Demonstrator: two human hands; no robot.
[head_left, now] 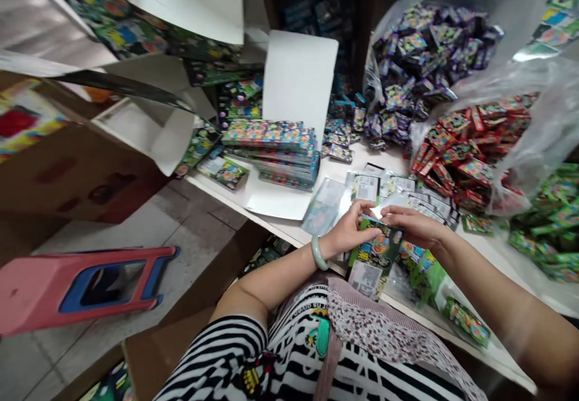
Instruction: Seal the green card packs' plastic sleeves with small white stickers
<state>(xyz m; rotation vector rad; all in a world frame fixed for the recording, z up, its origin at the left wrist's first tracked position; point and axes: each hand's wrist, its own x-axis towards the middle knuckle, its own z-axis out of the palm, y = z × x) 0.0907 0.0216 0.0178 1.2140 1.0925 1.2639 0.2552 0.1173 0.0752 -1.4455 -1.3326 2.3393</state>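
Note:
My left hand (pixel 351 230), with a pale green bangle at the wrist, pinches the upper left edge of a flat dark green printed packet (pixel 373 256). At its upper right edge, the bent fingers of my right hand (pixel 414 225) are closed on the same packet; its fingertips are partly hidden. Under and behind the hands lie several flat clear packets with printed labels (pixel 434 208). Another clear packet (pixel 323 205) rests left of my left hand. Bright green packets (pixel 418 265) lie below my right hand at the table's front edge.
A stack of printed packets (pixel 289 154) sits in an open white box (pixel 298 75). Clear bags hold purple sachets (pixel 420 57), red sachets (pixel 470 142) and green sachets (pixel 552 232). Left are a cardboard box (pixel 81 166) and a red and blue stool (pixel 36 292) on its side.

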